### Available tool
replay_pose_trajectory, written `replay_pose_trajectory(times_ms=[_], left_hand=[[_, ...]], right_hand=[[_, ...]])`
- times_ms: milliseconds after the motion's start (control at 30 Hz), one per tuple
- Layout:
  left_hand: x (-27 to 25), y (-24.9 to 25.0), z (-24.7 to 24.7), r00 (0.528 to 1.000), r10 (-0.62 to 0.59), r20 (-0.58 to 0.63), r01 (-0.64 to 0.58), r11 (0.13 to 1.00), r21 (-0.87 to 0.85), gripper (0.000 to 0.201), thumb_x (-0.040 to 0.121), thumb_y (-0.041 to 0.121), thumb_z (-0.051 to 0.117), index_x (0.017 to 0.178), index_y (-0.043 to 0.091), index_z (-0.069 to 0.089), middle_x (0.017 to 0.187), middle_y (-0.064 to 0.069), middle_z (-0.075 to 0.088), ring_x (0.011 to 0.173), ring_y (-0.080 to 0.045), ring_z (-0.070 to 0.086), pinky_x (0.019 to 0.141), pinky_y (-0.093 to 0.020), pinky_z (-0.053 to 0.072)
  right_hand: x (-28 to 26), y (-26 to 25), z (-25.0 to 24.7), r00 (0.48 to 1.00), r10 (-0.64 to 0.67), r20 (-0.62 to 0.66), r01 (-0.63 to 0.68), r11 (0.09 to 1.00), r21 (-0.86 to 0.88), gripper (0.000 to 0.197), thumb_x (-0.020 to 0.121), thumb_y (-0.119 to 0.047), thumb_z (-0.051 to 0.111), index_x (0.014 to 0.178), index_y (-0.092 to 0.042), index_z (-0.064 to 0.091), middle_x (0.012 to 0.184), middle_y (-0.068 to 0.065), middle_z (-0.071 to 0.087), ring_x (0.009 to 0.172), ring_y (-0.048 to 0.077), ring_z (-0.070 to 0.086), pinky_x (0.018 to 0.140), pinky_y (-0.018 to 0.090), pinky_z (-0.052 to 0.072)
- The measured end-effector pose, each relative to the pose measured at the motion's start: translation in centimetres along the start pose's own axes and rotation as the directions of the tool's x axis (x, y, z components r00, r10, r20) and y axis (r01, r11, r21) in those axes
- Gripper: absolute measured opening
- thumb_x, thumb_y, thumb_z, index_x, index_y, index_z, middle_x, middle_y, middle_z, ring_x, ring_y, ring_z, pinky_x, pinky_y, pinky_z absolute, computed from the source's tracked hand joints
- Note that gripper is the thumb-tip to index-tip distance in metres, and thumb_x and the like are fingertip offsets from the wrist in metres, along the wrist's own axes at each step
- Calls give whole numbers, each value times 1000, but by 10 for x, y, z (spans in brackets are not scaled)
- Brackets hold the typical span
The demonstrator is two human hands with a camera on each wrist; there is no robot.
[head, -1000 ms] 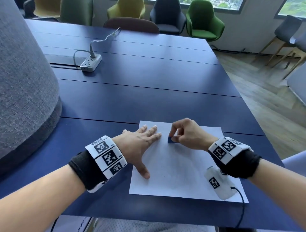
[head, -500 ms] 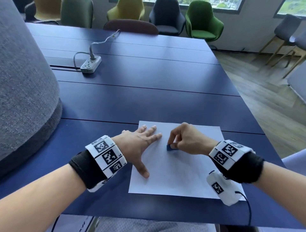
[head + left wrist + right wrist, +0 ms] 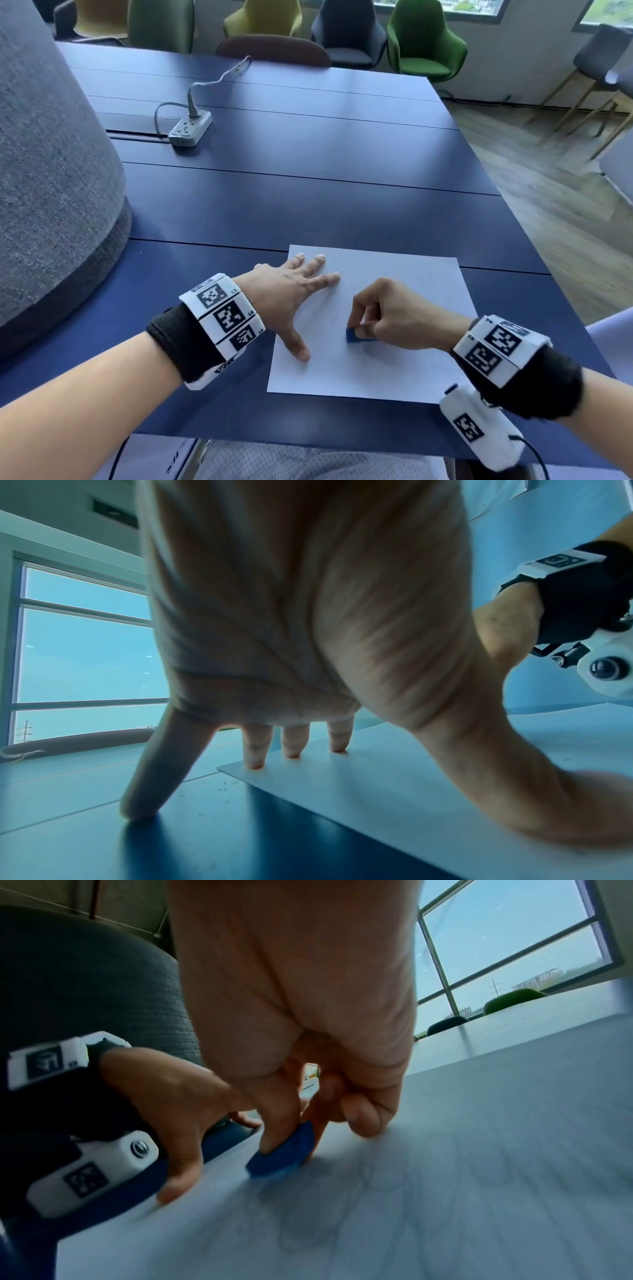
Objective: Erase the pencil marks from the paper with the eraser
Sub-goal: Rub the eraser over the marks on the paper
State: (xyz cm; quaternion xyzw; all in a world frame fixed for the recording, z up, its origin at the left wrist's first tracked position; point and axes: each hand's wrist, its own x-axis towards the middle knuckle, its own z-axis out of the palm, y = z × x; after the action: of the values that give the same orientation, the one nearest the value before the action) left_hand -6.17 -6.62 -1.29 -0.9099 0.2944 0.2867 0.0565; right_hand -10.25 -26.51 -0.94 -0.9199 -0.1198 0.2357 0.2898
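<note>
A white sheet of paper (image 3: 404, 301) lies on the dark blue table (image 3: 308, 192) near its front edge. My left hand (image 3: 294, 294) lies spread flat on the sheet's left part, fingers (image 3: 291, 745) straight and thumb pressing the paper's left edge. My right hand (image 3: 383, 318) pinches a small blue eraser (image 3: 356, 335) between thumb and fingers and presses it onto the middle of the sheet. In the right wrist view the blue eraser (image 3: 284, 1153) touches the paper (image 3: 479, 1150) just beyond faint grey pencil marks (image 3: 325, 1218).
A white power strip (image 3: 190, 128) with its cable sits far back on the left. A large grey fabric-covered object (image 3: 51, 178) stands on the table's left side. Several chairs (image 3: 424, 41) line the far edge. The table's right edge drops to a wooden floor.
My right hand has drawn the eraser towards me across the paper, from near the top of the sheet to its middle. The left hand has stayed spread in place.
</note>
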Motion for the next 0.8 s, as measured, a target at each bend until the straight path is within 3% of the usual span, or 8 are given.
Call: replay_pose_trajectory(times_ms=[67,133,200,333,500,667,800], left_hand=[[0,0,0,1000,-3,0,3,1000,2,132,60,65,81,152,43,-11,161,10,-22,149,-18,-15,110,-54,30],[0,0,1,1000,-5,-2,5,1000,7,132,60,65,81,152,43,-11,161,10,-22,149,-17,-14,110,-54,30],[0,0,1,1000,-7,-2,7,1000,6,132,60,66,81,152,44,-11,161,11,-21,150,-17,-14,110,-54,30],[0,1,0,1000,-1,4,1,1000,-1,131,60,65,81,151,47,-10,161,9,-22,149,-18,-15,111,-56,30],[0,2,0,1000,-2,9,2,1000,7,128,60,65,81,150,50,-11,161,9,-22,149,-18,-15,110,-57,30],[0,2,0,1000,-3,11,3,1000,1,129,60,64,82,150,49,-10,161,8,-22,149,-19,-15,110,-58,30],[0,2,-1,1000,-6,19,6,1000,2,129,61,63,81,150,50,-10,161,8,-23,149,-19,-15,111,-58,29]], right_hand=[[2,-1,-3,1000,-8,-15,8,1000,-23,16,79,-4,67,77,-18,74,57,-9,55,45,-1,47,46,8,34],[9,1,-7,987,13,-159,-15,1000,-9,16,79,-5,66,76,-19,73,60,-8,56,48,1,49,45,7,35],[8,2,-4,975,26,-219,-24,1000,13,16,80,-6,67,74,-20,70,62,-6,57,51,2,50,45,8,36],[-12,-2,6,1000,-2,1,2,1000,-1,14,82,-7,67,76,-19,70,59,-8,52,44,-2,47,45,9,36],[-5,4,1,982,44,-182,-36,998,49,14,81,-9,68,77,-22,70,61,-4,56,50,3,48,47,9,36],[-22,-2,12,1000,2,3,-3,999,49,10,82,-7,68,79,-16,72,58,-8,51,43,0,45,45,10,36],[-18,3,11,986,28,-165,-16,997,76,13,81,-7,68,75,-19,71,59,-5,54,45,2,45,46,9,35]])
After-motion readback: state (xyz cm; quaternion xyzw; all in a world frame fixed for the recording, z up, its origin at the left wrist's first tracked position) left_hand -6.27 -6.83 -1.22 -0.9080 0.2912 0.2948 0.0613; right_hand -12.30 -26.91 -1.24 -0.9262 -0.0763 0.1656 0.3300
